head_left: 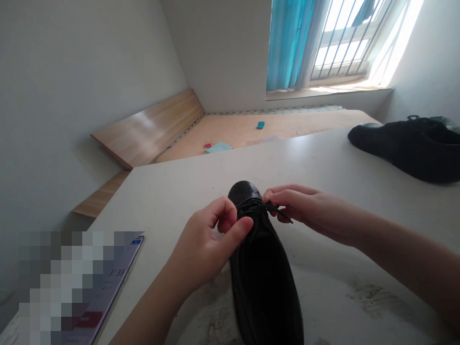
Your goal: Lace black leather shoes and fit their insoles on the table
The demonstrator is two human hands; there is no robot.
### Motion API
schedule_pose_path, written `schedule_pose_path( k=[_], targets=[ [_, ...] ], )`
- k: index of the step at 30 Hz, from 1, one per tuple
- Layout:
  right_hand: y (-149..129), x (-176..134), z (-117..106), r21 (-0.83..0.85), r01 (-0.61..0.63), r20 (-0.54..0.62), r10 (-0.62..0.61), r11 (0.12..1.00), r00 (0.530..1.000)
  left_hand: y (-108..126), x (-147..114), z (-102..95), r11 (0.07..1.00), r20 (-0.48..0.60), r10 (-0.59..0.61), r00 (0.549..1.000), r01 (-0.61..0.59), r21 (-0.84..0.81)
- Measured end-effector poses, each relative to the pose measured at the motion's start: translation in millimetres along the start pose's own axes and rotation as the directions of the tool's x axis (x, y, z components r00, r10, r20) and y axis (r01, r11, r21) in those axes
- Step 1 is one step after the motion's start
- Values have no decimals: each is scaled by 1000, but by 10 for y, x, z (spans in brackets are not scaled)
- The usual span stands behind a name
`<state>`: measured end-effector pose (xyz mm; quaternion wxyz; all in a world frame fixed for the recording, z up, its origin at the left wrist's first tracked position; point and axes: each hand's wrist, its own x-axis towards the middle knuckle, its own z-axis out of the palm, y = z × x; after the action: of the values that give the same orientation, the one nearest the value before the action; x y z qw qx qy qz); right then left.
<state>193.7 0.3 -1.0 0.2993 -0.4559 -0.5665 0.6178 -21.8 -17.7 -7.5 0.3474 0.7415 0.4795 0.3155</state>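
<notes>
i have the black shoe (264, 273) on the near middle of the white table (323, 158), toe pointing away. my left hand (206, 242) and right hand (305, 206) each pinch a lace (268, 209) end over the eyelets. no finished bow shows; the knot looks only begun, and a second shoe (406, 146) waits far right.

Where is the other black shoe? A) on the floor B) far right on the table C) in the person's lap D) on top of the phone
B: the second shoe lies at the table's far right edge, away from both hands.
</notes>
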Motion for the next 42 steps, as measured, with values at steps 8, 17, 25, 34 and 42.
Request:
schedule_pose_path(
  k=[8,17,25,34,42],
  targets=[
    [4,37,-81,-324,123,131,-84,938,988,48,-20,21,999,85,32,996,-35,32],
    [25,115,-181,58,-5,157,-4,998,988,3,24,-22,978,148,-120,982,143,-153],
    [43,141,-227,112,-46,144,29,993,989,-23,34,-109,973,216,-169,962,198,-122],
    [114,230,-186,-329,258,-223,-340,908,914,-63,90,-21,895,178,-171,969,229,-383],
    [-118,-470,196,-599,462,163,-466,653,870,-119,118,38,806,16,-247,969,215,-552]
  ],
)
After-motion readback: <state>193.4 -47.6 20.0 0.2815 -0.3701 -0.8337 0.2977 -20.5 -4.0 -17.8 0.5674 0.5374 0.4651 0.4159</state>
